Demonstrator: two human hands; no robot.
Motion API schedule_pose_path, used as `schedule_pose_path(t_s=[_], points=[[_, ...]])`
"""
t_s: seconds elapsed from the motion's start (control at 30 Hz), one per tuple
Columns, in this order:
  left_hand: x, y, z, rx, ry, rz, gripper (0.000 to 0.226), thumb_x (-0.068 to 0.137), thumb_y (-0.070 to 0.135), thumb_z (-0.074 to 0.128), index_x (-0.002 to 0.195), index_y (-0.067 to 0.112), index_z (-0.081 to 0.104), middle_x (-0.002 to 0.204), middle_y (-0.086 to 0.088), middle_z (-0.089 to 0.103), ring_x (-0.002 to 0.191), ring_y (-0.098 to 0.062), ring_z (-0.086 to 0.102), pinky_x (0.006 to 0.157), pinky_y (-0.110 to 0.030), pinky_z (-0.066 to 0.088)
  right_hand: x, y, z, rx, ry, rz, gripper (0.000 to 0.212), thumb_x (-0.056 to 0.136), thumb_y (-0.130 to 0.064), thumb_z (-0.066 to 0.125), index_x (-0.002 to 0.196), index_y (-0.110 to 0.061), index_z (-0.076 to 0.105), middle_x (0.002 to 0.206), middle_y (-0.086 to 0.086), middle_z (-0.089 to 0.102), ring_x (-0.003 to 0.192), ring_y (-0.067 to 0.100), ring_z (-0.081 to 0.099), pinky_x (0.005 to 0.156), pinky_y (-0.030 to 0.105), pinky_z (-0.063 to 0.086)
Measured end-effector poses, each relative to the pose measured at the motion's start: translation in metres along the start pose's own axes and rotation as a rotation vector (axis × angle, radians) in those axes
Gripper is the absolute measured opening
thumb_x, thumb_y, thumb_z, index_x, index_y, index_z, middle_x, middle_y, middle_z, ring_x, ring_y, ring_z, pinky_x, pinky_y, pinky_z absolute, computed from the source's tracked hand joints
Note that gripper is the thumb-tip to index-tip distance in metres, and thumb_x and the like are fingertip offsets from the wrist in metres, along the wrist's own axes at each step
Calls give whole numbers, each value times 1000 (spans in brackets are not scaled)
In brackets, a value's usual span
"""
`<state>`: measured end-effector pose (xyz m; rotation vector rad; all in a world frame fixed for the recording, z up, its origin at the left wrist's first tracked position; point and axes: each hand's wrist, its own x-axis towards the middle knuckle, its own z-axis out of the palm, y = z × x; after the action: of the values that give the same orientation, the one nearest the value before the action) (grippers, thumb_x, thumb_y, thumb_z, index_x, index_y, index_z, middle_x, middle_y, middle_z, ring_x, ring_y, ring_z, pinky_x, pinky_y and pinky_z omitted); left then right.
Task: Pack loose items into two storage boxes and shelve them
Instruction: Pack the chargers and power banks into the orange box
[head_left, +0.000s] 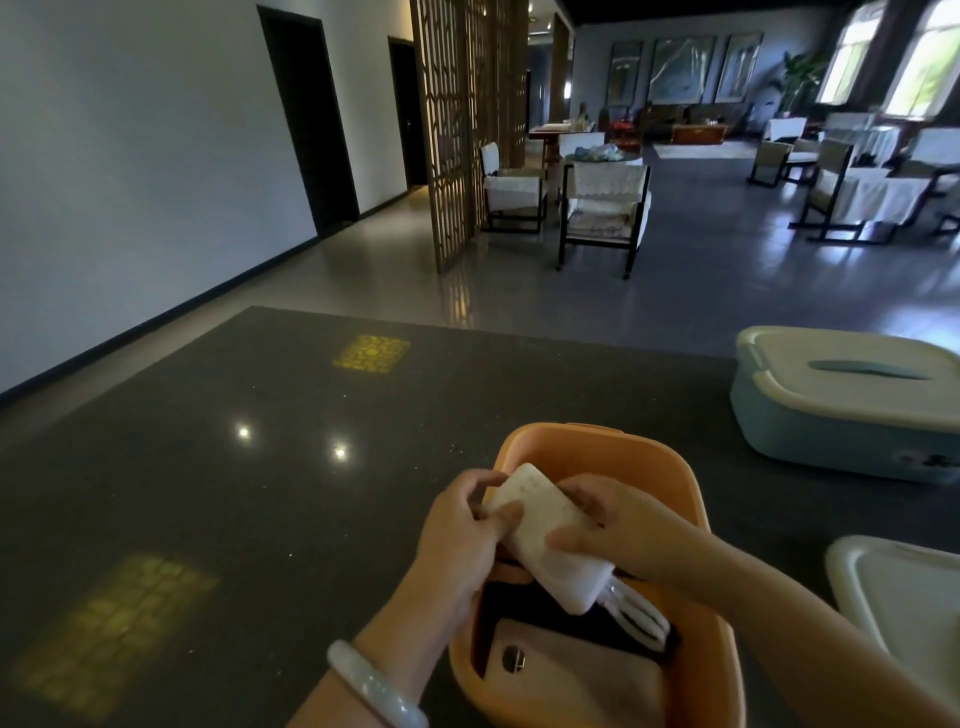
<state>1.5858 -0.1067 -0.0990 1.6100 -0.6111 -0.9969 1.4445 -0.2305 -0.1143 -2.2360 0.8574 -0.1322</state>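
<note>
Power bank (550, 535), white and tilted, sits above the open orange storage box (618, 457), gripped by both hands: left hand (457, 540) and right hand (618, 530). Box rests on the dark worktop (260, 467); a lidded blue box (841, 410) stands well apart.

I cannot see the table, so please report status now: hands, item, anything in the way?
Left hand and right hand both grip white power bank. Held over open orange box. Pouch and cable already inside. Nothing blocking.
</note>
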Motion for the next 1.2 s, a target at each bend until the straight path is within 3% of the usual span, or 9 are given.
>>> schedule_pose_path(t_s=[0.13, 0.2, 0.3, 0.43, 0.6, 0.7, 0.83, 1.03, 1.2], points=[[-7, -7, 5, 36, 63, 75, 30, 88, 24, 66, 112, 39, 55, 111, 1, 60, 95, -20, 66, 69, -38, 61, -8, 2, 13, -237, 33, -31, 87, 59, -69, 69, 133, -44, 31, 115, -26, 34, 105, -1, 41, 79, 19, 34], [-8, -10, 4, 122, 66, 115, 30, 89, 29, 66, 112, 42, 53, 111, 8, 58, 98, -14, 63, 73, -33, 60, -8, 5, 15, -212, 67, -37, 84, 58, -70, 68, 130, -46, 32, 113, -28, 36, 99, -4, 43, 74, 14, 34], [-4, -17, 0, 475, 120, 267, 26, 90, 42, 59, 115, 44, 50, 110, 18, 55, 97, 1, 56, 72, -15, 47, -10, 8, 16, -161, 80, -35, 79, 57, -73, 65, 125, -50, 32, 108, -30, 39, 94, -10, 44, 68, 10, 33], [6, -31, -15, 710, 260, 364, 31, 95, 45, 47, 125, 36, 52, 116, 14, 49, 109, -2, 47, 87, -19, 40, -21, 11, 19, -219, 5, -22, 76, 58, -71, 68, 119, -55, 26, 106, -33, 35, 95, -10, 43, 69, 11, 31], [8, -46, -18, 529, 24, 79, 46, 101, 44, 35, 144, 28, 38, 135, 8, 49, 106, 3, 43, 89, -21, 37, -35, 10, 33, -270, -191, -34, 76, 62, -71, 67, 124, -49, 28, 114, -29, 32, 104, -4, 39, 80, 18, 31], [6, -53, -16, 463, 14, 23, 47, 101, 45, 32, 144, 25, 38, 110, 18, 51, 90, 10, 44, 74, -12, 36, -36, 5, 42, -275, -249, -44, 77, 64, -69, 68, 128, -45, 31, 118, -26, 32, 107, -2, 37, 85, 23, 33], [5, -57, -16, 446, 35, 4, 48, 101, 47, 31, 142, 25, 39, 89, 24, 41, 78, 13, 42, 60, -10, 31, -36, 9, 49, -273, -281, -52, 80, 63, -69, 68, 130, -46, 30, 120, -26, 31, 108, -2, 33, 88, 25, 33], [5, -61, -15, 433, 45, 36, 43, 99, 50, 31, 134, 29, 45, 91, 23, 49, 73, 14, 48, 55, -7, 38, -36, 21, 49, -183, -338, -1, 84, 57, -67, 71, 127, -59, 25, 115, -32, 22, 109, -3, 27, 92, 29, 32], [5, -62, -15, 394, 31, 40, 45, 99, 50, 32, 138, 29, 42, 95, 21, 48, 83, 8, 48, 62, -12, 33, -37, 24, 49, -167, -343, -12, 80, 55, -68, 71, 122, -60, 27, 112, -38, 24, 107, -5, 31, 86, 25, 33]])
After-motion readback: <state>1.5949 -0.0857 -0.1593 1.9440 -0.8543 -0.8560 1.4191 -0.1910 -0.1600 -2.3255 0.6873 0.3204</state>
